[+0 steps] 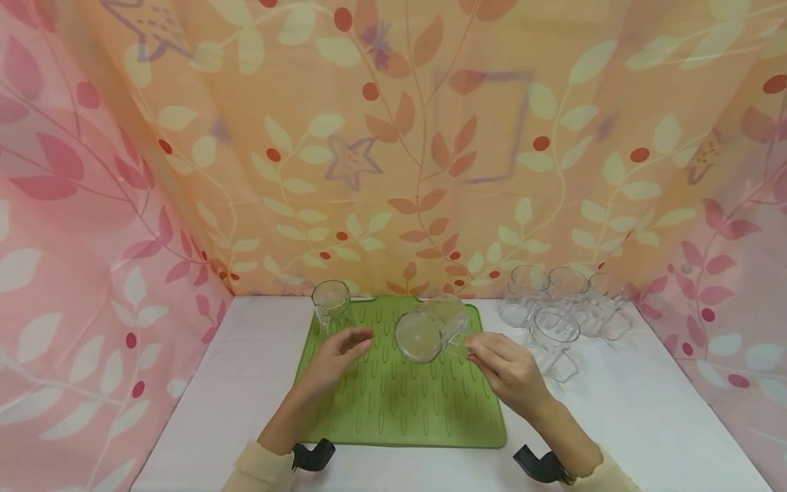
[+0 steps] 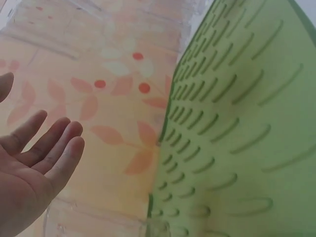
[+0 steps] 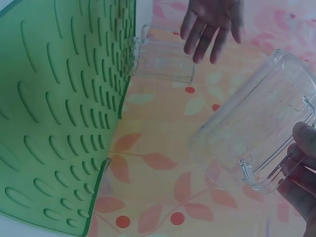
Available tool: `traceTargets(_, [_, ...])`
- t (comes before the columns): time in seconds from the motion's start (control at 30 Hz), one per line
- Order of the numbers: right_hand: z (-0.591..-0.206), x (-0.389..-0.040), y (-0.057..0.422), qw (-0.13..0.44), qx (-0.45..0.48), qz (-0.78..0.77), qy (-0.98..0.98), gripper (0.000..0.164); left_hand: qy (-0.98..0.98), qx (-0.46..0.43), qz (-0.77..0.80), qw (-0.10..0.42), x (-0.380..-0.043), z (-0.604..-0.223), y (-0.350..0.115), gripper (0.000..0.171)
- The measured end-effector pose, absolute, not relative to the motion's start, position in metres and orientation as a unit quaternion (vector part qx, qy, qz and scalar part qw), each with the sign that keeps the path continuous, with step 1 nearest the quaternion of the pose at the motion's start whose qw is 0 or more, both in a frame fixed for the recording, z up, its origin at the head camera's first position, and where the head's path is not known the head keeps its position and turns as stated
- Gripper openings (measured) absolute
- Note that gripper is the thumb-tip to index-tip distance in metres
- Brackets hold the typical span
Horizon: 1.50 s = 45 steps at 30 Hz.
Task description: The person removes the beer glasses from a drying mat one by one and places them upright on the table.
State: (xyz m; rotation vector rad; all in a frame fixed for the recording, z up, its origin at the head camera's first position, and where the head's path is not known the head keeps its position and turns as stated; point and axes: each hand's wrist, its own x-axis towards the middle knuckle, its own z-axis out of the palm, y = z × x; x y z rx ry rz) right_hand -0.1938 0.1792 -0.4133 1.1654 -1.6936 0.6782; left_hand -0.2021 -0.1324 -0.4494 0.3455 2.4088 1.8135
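Observation:
A clear glass mug (image 1: 430,328) hangs tilted over the green ribbed mat (image 1: 399,410), one round end facing down and left. Its handle is gripped by my right hand (image 1: 513,372), and in the right wrist view the fingers and thumb close around the handle of the mug (image 3: 247,128). My left hand (image 1: 335,359) is held over the mat's left side, fingers loosely extended with nothing in them; its palm (image 2: 24,182) shows in the left wrist view. Just behind that hand, a second glass mug (image 1: 332,298) stands at the mat's back left corner.
Several more clear glass mugs (image 1: 556,328) stand grouped at the back right of the white table (image 1: 615,424), beside the mat. A patterned curtain (image 1: 393,171) rises behind the table, with pink cloth (image 1: 80,307) along the sides.

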Motion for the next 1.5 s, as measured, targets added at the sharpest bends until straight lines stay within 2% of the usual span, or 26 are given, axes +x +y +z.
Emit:
traceTargets(0.37, [-0.414,-0.191,0.174,0.477,0.491,0.263,-0.680,0.023,0.746,0.117,0.649,0.097,-0.203,-0.412,-0.117,0.038])
traceTargets(0.63, [-0.413,-0.188,0.170,0.497,0.499,0.232,-0.671,0.022,0.700,0.134,0.689,0.129,-0.220,-0.420,-0.114,0.054])
traceTargets(0.97, [-0.411,-0.186,0.166,0.515,0.515,0.202,-0.655,0.021,0.668,0.114,0.715,0.170,-0.227,-0.414,-0.104,0.056])
traceTargets(1.5, [-0.415,-0.184,0.162,0.517,0.534,0.184,-0.643,0.023,0.591,0.096,0.738,0.311,-0.230,-0.414,-0.090,0.068])
